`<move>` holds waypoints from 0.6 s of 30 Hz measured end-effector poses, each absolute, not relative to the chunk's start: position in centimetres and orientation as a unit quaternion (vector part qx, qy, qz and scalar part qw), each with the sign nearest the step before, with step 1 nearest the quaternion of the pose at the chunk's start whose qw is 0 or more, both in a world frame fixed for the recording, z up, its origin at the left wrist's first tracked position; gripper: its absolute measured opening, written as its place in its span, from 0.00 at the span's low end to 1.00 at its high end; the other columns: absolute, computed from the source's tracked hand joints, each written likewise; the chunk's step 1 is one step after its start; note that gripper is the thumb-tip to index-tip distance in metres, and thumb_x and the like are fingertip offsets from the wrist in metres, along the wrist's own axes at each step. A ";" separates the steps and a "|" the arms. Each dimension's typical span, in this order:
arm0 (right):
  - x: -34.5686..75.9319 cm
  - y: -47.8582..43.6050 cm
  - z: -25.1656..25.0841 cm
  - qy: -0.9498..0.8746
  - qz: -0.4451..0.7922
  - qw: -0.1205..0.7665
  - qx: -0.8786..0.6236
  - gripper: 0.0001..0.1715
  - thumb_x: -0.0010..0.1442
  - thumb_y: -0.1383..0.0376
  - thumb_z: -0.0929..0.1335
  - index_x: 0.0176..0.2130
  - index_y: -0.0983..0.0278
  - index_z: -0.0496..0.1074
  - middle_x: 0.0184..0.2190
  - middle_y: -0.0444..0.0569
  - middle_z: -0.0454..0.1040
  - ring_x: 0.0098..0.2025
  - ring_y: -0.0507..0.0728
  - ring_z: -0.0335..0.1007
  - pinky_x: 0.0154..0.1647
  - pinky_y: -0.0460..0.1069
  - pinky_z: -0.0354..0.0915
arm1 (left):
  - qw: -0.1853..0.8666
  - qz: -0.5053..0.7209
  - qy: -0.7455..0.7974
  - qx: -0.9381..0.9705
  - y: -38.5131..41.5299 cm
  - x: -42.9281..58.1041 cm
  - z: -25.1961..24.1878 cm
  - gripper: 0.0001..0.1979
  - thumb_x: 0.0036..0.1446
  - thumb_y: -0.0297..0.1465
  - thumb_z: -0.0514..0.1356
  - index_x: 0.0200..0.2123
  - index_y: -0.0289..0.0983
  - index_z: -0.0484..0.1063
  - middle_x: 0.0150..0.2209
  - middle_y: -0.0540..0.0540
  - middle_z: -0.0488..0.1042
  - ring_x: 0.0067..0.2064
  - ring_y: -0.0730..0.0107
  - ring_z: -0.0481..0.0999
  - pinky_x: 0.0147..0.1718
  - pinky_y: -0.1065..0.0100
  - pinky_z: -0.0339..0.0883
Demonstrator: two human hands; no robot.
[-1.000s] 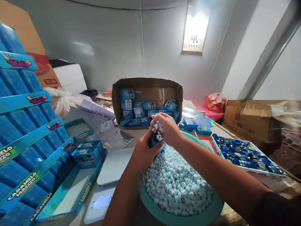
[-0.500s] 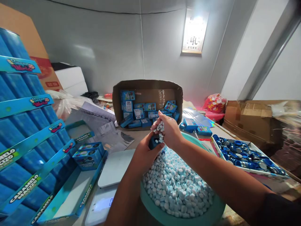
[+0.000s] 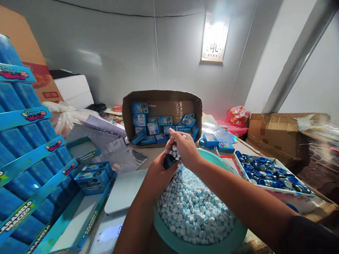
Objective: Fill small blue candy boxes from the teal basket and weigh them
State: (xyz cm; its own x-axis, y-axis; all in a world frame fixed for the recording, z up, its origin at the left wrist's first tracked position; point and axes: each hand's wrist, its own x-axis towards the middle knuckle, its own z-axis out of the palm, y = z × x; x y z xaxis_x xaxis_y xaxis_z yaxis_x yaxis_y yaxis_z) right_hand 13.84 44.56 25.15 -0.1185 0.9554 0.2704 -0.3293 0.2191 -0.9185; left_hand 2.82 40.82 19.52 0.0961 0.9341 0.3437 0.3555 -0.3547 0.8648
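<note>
My left hand (image 3: 158, 173) is wrapped round a small blue box (image 3: 169, 161), held over the near-left side of a teal tub (image 3: 164, 231). White and pale-blue candies (image 3: 196, 208) fill much of the tub. Cupped just above the box's opening, my right hand (image 3: 187, 150) holds a clump of candies (image 3: 174, 152) that spills at the box's mouth. The fingers of my left hand partly hide the box.
A digital scale (image 3: 124, 192) lies left of the tub, beside a blue display tray (image 3: 79, 220) and stacked blue cartons (image 3: 23, 151). Behind stands a cardboard box (image 3: 169, 102) with small blue boxes. At right is a tray of blue caps (image 3: 272, 173).
The candies in my right hand have moved lower, into a pile at the box's mouth. The whole view has shifted slightly, so things sit a little further left.
</note>
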 end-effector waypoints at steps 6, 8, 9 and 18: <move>13.8 44.5 25.0 -0.543 0.522 0.586 -0.300 0.24 0.57 0.52 0.69 0.19 0.63 0.65 0.14 0.43 0.69 0.18 0.50 0.65 0.22 0.45 0.58 | 0.327 0.482 0.460 0.670 40.9 2.9 19.5 0.30 0.56 0.41 0.64 0.61 0.40 0.67 0.56 0.44 0.76 0.57 0.53 0.73 0.57 0.57 0.64; 13.8 44.5 25.0 -0.543 0.529 0.581 -0.296 0.24 0.57 0.51 0.69 0.19 0.63 0.64 0.14 0.43 0.69 0.18 0.50 0.64 0.23 0.46 0.58 | 0.336 0.480 0.467 0.662 40.9 3.0 19.5 0.31 0.56 0.40 0.64 0.62 0.41 0.66 0.58 0.44 0.75 0.60 0.53 0.72 0.58 0.56 0.63; 13.8 44.5 25.0 -0.542 0.533 0.578 -0.297 0.24 0.57 0.51 0.69 0.19 0.63 0.64 0.14 0.43 0.69 0.19 0.50 0.64 0.23 0.46 0.58 | 0.337 0.480 0.473 0.658 40.9 3.0 19.6 0.31 0.56 0.40 0.64 0.62 0.41 0.66 0.58 0.44 0.75 0.60 0.53 0.71 0.58 0.56 0.62; 14.2 44.5 25.3 -0.574 0.509 0.555 -0.321 0.28 0.58 0.50 0.67 0.16 0.62 0.62 0.13 0.44 0.68 0.18 0.49 0.60 0.24 0.46 0.56 | 0.336 0.460 0.492 0.658 40.5 2.9 20.2 0.21 0.56 0.41 0.63 0.51 0.38 0.73 0.45 0.49 0.80 0.48 0.58 0.76 0.44 0.65 0.66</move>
